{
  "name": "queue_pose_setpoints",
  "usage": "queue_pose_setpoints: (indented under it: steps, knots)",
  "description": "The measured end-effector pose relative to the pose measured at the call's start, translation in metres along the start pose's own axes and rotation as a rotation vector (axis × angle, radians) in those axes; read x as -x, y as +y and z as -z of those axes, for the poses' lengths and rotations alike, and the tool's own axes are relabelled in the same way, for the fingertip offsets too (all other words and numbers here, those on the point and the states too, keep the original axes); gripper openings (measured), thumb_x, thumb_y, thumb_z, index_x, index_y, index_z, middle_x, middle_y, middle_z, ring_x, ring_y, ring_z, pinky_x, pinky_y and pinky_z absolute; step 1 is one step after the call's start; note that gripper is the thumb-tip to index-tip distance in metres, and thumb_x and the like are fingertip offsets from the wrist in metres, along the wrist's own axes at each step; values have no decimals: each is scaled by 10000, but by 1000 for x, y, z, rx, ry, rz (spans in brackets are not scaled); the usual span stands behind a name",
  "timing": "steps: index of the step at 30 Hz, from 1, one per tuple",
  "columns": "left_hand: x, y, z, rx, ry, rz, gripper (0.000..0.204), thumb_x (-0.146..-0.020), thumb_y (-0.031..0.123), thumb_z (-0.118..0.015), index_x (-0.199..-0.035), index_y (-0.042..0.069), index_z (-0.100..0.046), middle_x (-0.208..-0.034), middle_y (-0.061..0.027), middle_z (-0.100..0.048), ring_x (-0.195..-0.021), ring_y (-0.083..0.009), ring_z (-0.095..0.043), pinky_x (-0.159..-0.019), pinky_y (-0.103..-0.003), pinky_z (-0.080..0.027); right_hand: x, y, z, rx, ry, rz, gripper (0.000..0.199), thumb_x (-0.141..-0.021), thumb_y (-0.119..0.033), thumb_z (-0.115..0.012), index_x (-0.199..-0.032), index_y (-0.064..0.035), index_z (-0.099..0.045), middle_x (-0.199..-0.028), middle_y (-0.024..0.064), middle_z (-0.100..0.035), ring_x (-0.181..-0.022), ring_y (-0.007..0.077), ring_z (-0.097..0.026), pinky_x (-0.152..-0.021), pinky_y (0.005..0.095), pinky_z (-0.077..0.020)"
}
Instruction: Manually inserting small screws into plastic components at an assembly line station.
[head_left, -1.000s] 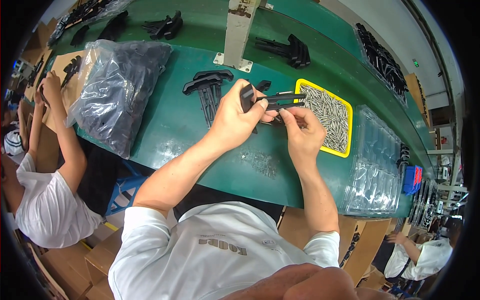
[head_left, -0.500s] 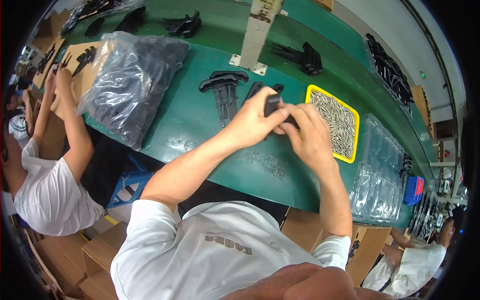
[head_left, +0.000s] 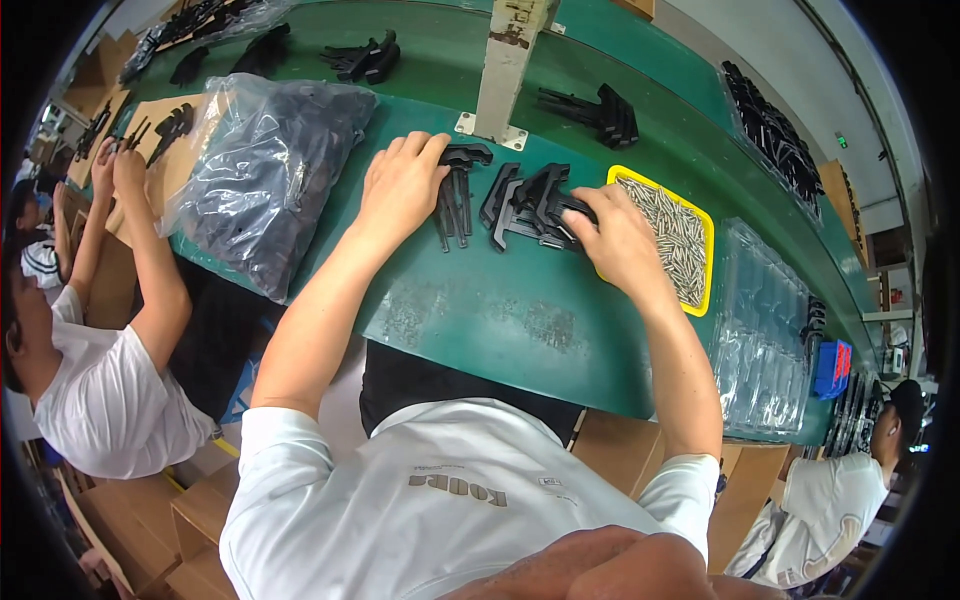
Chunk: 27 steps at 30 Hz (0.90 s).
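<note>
My left hand (head_left: 403, 185) is closed over the near-left end of a T-shaped black plastic part (head_left: 466, 155), its fingers covering part of it. Narrow legs (head_left: 455, 212) of such parts stretch toward me from there. To the right, my right hand (head_left: 615, 232) has thumb and fingers around a black plastic part (head_left: 573, 203), which lies at the right side of a small group of similar black parts (head_left: 520, 205) on the green table (head_left: 470, 300). What sits under each palm is hidden.
A yellow tray (head_left: 708, 255) of small metal pins stands just right of my right hand. A clear bag of black parts (head_left: 290, 170) lies at left, clear plastic trays (head_left: 760, 340) at right. A white post (head_left: 500, 85) rises behind. Co-workers sit on both sides.
My hands were together, holding a black part over the table. They have moved apart, the left onto the T-shaped parts, the right to the other group, where another part now lies.
</note>
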<state>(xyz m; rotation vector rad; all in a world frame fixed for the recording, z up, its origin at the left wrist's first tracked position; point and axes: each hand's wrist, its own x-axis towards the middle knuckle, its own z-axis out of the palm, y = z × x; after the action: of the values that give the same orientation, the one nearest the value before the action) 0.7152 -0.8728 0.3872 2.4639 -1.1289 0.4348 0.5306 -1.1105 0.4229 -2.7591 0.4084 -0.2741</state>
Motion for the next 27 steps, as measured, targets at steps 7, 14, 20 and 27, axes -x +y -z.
queue_pose_setpoints:
  steps: [7, 14, 20, 27]
  knots:
    - [8, -17, 11, 26, 41, 71, 348, -945, 45, -641, -1291, 34, -605, -1193, -112, -659, -1047, -317, -657, -903, -393, -538, -11, -24, -18, 227, -49, 175, 498, -901, -335, -770, -1272, -12, -693, -1166, 127, -662, -1089, 316, -610, -1014, 425, -470]
    - [18, -4, 44, 427, 304, 218, 308, -945, 19, -628, -1252, 12, -599, -1148, -153, -667, -998, -355, -652, -875, -414, -534, -10, -24, -19, -32, -89, 188, 522, -870, -325, -800, -1274, -13, -691, -1208, 123, -662, -1128, 310, -597, -1040, 419, -446]
    - [30, 14, 59, 435, 209, 48, 318, -938, -16, -616, -1254, 6, -601, -1198, -156, -683, -1024, -353, -661, -912, -399, -526, 10, 1, 14, -67, 145, 155, 437, -871, -261, -790, -1233, -28, -713, -1186, 127, -704, -1105, 322, -642, -1003, 435, -485]
    - [47, -23, 29, 234, 88, 78, 336, -939, -33, -601, -1272, 10, -612, -1252, -145, -679, -1078, -335, -664, -936, -391, -519, 34, 51, 38, 319, 153, -187, 301, -888, -178, -753, -1145, -23, -735, -1149, 115, -724, -1055, 315, -665, -951, 403, -514]
